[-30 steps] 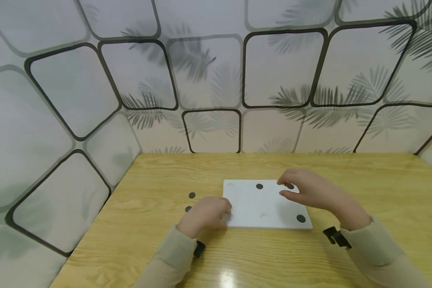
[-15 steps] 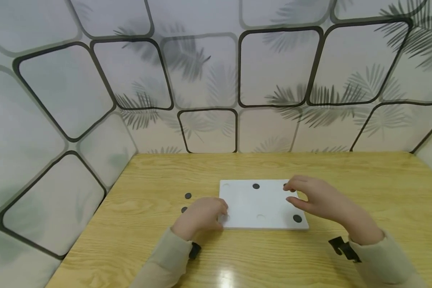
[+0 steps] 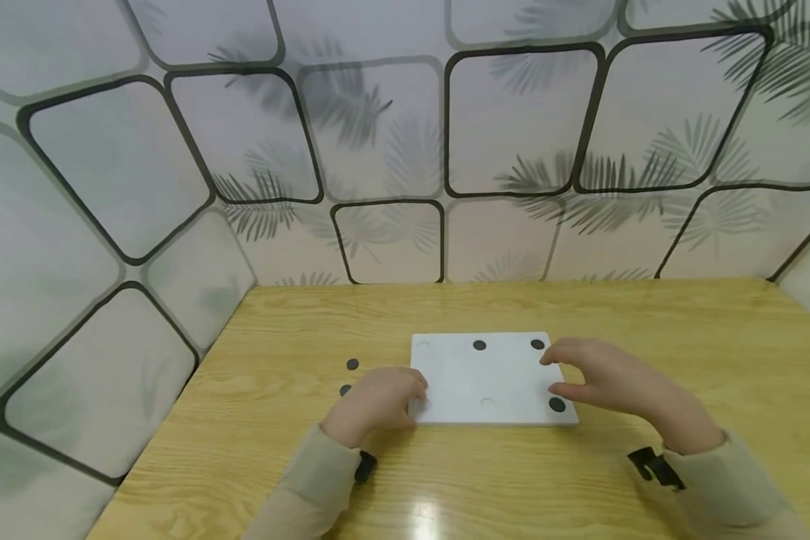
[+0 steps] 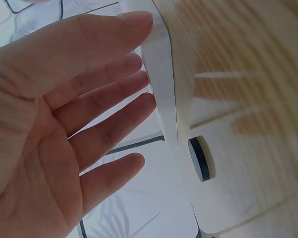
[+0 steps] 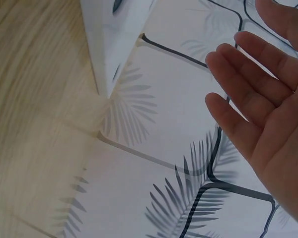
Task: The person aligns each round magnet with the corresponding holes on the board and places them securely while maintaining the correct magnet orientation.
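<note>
A flat white rectangular board (image 3: 486, 379) dotted with three black discs (image 3: 479, 345) lies mid-tabletop (image 3: 648, 322). The left hand (image 3: 378, 401) rests straight fingers (image 4: 114, 84) against its near-left corner; the right hand (image 3: 604, 379) hovers released at its right edge.

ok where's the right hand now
In the head view the right hand hovers open over the white board's right edge, between the two black discs there.
</note>
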The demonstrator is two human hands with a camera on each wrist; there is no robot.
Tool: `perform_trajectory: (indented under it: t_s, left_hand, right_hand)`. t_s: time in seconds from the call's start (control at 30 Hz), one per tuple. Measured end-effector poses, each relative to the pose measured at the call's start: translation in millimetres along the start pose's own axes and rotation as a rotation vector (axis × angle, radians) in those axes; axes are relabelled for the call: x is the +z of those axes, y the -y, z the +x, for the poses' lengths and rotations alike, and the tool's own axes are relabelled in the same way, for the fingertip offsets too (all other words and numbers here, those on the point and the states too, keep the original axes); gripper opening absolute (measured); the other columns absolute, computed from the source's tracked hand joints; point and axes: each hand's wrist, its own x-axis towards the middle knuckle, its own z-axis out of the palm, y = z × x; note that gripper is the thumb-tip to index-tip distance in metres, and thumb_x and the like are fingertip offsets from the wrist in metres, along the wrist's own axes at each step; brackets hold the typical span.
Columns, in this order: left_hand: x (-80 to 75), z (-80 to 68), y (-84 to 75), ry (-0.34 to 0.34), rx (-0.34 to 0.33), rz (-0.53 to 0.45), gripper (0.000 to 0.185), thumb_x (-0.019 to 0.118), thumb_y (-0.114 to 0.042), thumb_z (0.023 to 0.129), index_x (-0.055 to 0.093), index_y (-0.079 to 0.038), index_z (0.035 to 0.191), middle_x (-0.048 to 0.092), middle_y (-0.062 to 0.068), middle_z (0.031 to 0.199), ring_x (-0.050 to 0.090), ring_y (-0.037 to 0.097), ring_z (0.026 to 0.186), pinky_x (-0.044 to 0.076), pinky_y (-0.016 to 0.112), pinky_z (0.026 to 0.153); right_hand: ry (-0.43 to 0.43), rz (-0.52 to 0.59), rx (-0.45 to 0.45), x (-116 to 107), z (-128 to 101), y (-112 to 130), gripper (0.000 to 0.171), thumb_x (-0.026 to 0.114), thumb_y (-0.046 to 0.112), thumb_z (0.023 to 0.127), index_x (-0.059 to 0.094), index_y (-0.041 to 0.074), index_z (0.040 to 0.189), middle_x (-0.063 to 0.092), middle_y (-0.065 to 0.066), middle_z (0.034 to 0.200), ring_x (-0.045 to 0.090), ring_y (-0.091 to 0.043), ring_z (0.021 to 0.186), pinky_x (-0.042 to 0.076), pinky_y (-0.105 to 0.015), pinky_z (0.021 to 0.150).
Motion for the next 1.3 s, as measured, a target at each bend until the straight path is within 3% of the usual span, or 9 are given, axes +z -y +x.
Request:
perform_trajectory:
  t_s: [0.3,0.73,0.97,1.3]
  left_hand:
    - [-1.6,0.9,0.0,0.006,-0.003,-0.036,0.018,0.074,-0.016,0.068,0.068,-0.014,0.085,0.059,-0.003,0.107,0.055,0.012,0.096,0.044,0.024,0.074]
    - [-3.5,0.2,-0.5,0.025,-0.002,-0.044,0.023,0.073,-0.017,0.070,0.069,-0.012,0.092,0.058,0.000,0.111,0.053,0.015,0.101,0.044,0.027,0.079]
    - [-4.3,1.2,-1.0,0.028,0.005,-0.038,0.022,0.073,-0.015,0.070,0.068,-0.012,0.091,0.058,0.001,0.111,0.053,0.016,0.102,0.043,0.027,0.081]
    - [-3.7,1.1,-0.2,0.024,-0.002,-0.042,0.024,0.073,-0.014,0.069,0.068,-0.012,0.093,0.058,0.001,0.112,0.053,0.016,0.102,0.043,0.028,0.082]
  right_hand:
    - [0.113,0.050,0.056,9,-7,-12,0.032,0.069,0.019,0.076,0.062,0.001,0.101,0.060,-0.006,0.101,0.056,-0.025,0.092,0.045,-0.039,0.076]
    - [0.210,0.124,0.161,18,-6,-22,0.034,0.071,0.019,0.073,0.062,0.002,0.102,0.060,-0.008,0.103,0.054,-0.027,0.097,0.043,-0.043,0.080]
    - [0.256,0.115,0.183,22,-7,-20,0.045,0.073,0.018,0.071,0.059,-0.003,0.108,0.059,-0.015,0.108,0.053,-0.031,0.101,0.040,-0.045,0.084]
    - [0.303,0.125,0.185,24,-7,-20,0.042,0.072,0.015,0.072,0.060,-0.003,0.108,0.058,-0.016,0.111,0.051,-0.034,0.104,0.040,-0.046,0.085]
